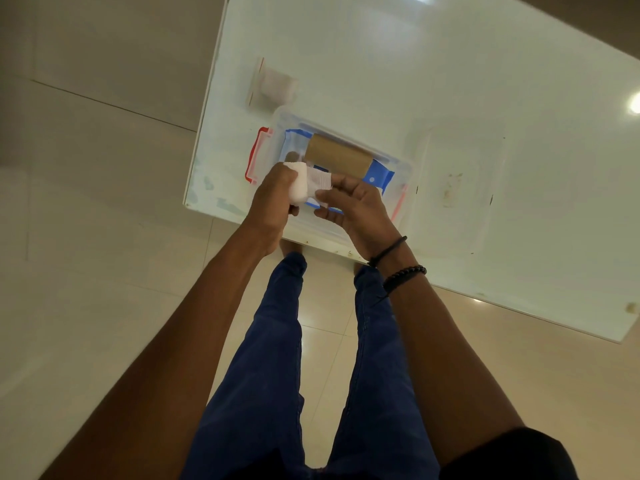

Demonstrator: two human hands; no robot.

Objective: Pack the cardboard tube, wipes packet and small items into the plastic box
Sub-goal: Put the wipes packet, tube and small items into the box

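Observation:
A clear plastic box (403, 168) with red latches stands near the table's front left corner. Inside it a brown cardboard tube (337, 157) lies across a blue wipes packet (379, 175). Just above the box's near left part, my left hand (273, 199) grips a white gauze roll (304, 181). My right hand (353, 209) pinches the loose end of that roll between thumb and fingers. Both hands hide the box's near side.
A small clear bag (275, 85) with something white in it lies on the white table (381, 46) behind the box. The box's clear lid (460, 188) lies flat to the right. The table edge runs close to my legs, with tiled floor below.

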